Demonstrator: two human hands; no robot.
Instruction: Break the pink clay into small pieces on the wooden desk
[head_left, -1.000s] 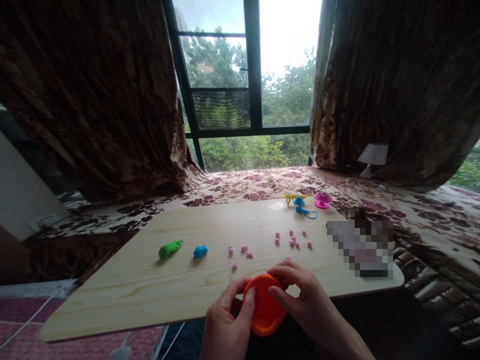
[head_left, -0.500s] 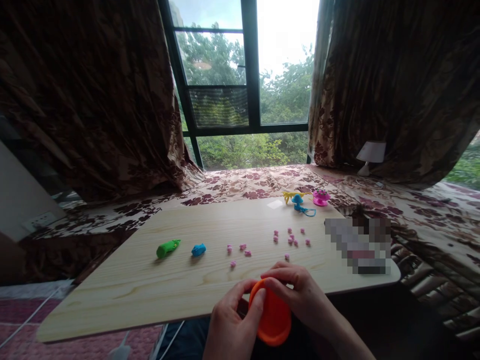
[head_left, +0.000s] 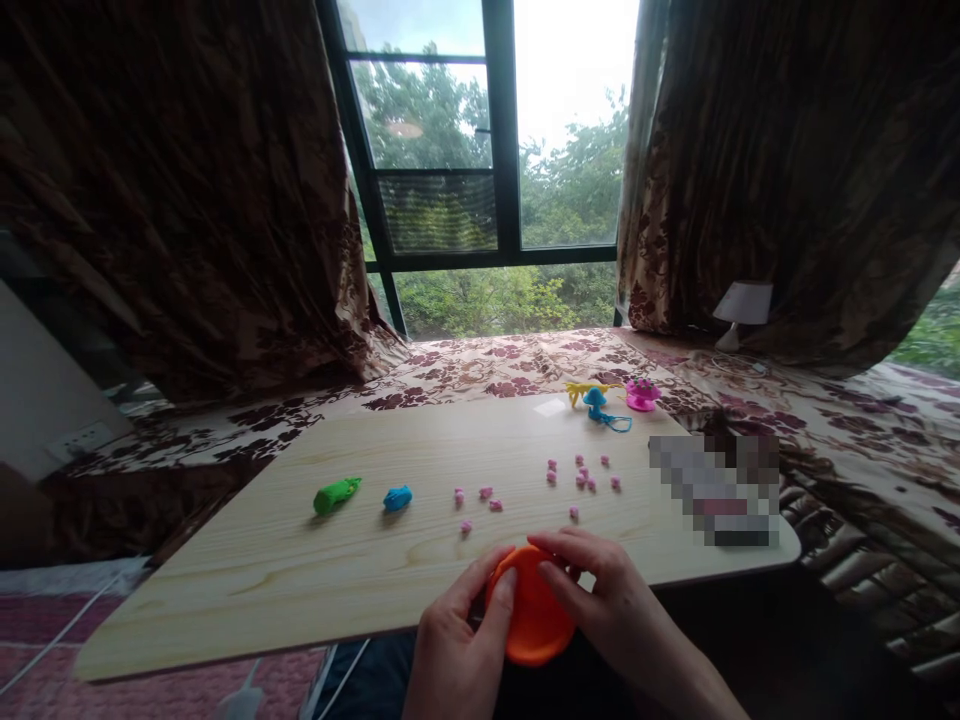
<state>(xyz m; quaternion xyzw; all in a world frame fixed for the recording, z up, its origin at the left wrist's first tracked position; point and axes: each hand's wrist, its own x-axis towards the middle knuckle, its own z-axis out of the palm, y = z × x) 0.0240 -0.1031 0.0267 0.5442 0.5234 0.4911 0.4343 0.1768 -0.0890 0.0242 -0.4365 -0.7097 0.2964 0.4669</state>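
An orange disc of modelling clay (head_left: 534, 622), round with a thick rim, is held between both hands at the table's front edge. My left hand (head_left: 466, 628) grips its left side, thumb on the near face and fingers behind. On the upper right edge, my right hand (head_left: 592, 590) pinches the disc between thumb and fingers. Beyond the hands, several small pink clay bits (head_left: 583, 478) lie scattered on the tabletop. To the left rest a blue clay lump (head_left: 397, 498) and a green clay piece (head_left: 337, 496).
At the light wooden table's (head_left: 247, 560) far right stand a blue mushroom shape (head_left: 595, 400), a yellow shape (head_left: 577, 392) and a pink dotted mushroom shape (head_left: 642, 394). A blurred-out item (head_left: 712, 492) lies at the right edge. A small lamp (head_left: 741, 308) stands on the patterned cloth behind.
The orange disc has shifted slightly up and left and shows a rounder face. My right fingers have moved along its upper edge. The things on the table have not moved.
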